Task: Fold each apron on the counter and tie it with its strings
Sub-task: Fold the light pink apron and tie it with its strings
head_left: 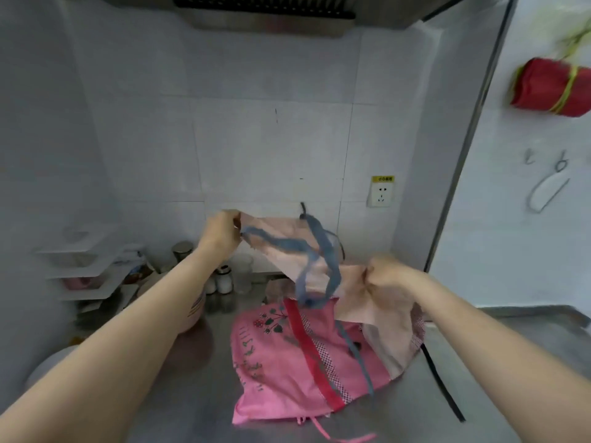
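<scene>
Two bare forearms enter from the lower corners and reach forward over a steel worktop [179, 407]. Left hand [222, 233]: raised above the worktop, fingers curled, pinching one corner of a pale peach apron [281, 238]. Right hand [388, 276]: lower and further right, fingers closed in a fist round a bunched part of the same apron. The peach apron hangs stretched between the two hands, clear of the worktop on the left side; its lower right part drapes down onto the cloth beneath. Blue-grey strings [319, 260] loop loosely across the front of the peach apron and dangle below it.

A bright pink apron [278, 372] lies flat on the worktop directly under the hands, with a red band and a checked strip running diagonally across it and a printed flower motif near its upper edge. Its thin pink strings [339, 438] trail off the near edge. A black strap [443, 382] lies on the worktop just right of the aprons.

At the back left stand small jars [222, 278] and a tiered white rack [86, 266]. A wall socket [380, 193] is fixed to the tiled wall. A red bundle tied with green string [550, 87] hangs on the right wall
</scene>
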The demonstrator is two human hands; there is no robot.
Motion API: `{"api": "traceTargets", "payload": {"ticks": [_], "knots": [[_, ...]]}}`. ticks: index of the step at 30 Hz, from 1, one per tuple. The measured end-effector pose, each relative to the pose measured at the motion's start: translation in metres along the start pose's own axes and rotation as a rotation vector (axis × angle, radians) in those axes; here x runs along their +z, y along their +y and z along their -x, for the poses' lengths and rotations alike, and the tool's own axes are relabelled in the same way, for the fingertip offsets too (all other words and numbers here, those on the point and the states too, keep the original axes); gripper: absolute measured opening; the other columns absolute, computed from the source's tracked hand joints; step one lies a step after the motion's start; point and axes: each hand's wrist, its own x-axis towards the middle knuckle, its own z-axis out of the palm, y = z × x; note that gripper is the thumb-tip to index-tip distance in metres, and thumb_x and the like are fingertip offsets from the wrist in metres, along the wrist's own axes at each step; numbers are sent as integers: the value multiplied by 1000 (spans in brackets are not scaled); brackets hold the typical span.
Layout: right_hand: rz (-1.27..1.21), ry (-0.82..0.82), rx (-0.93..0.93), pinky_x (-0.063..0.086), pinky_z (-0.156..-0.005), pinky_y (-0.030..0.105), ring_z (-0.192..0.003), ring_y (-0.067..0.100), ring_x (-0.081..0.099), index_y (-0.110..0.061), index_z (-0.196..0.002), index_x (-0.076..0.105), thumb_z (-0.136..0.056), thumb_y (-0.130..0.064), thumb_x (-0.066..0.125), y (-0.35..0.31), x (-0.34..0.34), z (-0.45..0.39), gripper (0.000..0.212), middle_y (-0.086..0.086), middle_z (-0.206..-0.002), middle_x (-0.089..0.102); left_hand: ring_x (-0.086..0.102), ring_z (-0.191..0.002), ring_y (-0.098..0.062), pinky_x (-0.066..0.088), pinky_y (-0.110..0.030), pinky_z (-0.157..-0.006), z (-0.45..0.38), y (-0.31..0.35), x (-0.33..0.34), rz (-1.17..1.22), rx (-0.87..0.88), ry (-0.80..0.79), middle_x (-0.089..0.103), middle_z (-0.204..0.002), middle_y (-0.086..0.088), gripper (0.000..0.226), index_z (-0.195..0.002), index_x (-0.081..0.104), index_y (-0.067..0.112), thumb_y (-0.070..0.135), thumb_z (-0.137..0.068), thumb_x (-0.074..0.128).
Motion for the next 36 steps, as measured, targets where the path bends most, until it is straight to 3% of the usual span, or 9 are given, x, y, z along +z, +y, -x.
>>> {"api": "traceTargets", "payload": {"ticks": [5,10,13,17,19,23,28,31,36], "knots": [[-307,174,-87,43,-62,28,-84,25,58,4,-95,65,-92,-15,48,-36,-47,40,25,20,-91,63,49,-71,-22,44,-27,-60,19,52,-20,404,-56,-52,63,-62,-5,28,-74,58,-1,-14,-86,36],[-812,-187,-286,46,-74,24,-93,15,57,-17,-108,53,-98,-42,38,-83,-55,91,30,0,-94,61,52,-54,5,41,-11,-61,47,104,-34,332,114,-254,49,-70,-2,20,-80,60,2,-9,-90,48],[-1035,-235,-305,48,-63,17,-80,7,59,-19,-111,48,-99,-40,37,-83,-60,104,27,-2,-92,60,47,-55,-3,40,-25,-63,56,123,-44,226,190,-250,47,-63,2,35,-61,48,16,-7,-87,54],[-794,-131,-367,47,-91,37,-107,26,58,-2,-108,55,-99,-34,42,-71,-84,115,36,19,-111,61,45,-62,-20,39,-28,-58,47,118,-58,-17,195,-239,50,-68,-5,21,-71,47,10,17,-89,55],[-694,-97,-373,44,-88,34,-101,21,57,-10,-98,61,-97,-35,44,-62,-97,131,30,6,-101,63,42,-59,-21,42,-21,-51,44,112,-65,100,93,-180,43,-69,-2,24,-71,39,14,26,-88,51],[-451,-117,-372,43,-89,31,-112,20,53,-16,-124,54,-92,-45,50,-63,-102,150,43,-2,-122,56,39,-55,-18,35,-8,-34,43,120,-64,286,7,-105,39,-65,-1,35,-65,39,15,12,-99,33],[-300,155,-294,32,-49,18,-73,19,48,-12,-75,49,-93,-15,50,-83,-62,137,19,1,-68,46,57,-68,-28,50,-20,-53,39,157,-58,386,33,-56,59,-76,-14,23,-74,55,3,8,-93,43],[-598,160,-280,41,-59,19,-95,18,53,-14,-102,55,-92,-26,53,-87,-58,134,16,5,-100,59,61,-92,-41,47,-42,-72,39,175,-70,215,124,97,60,-90,-31,22,-73,54,-2,5,-91,45],[-847,231,-338,46,-92,30,-121,23,49,-13,-143,30,-90,-32,59,-125,-86,128,63,9,-138,46,51,-62,-18,45,-25,-54,38,189,-70,-22,-13,-158,62,-73,-6,18,-97,58,12,17,-96,41]]}}
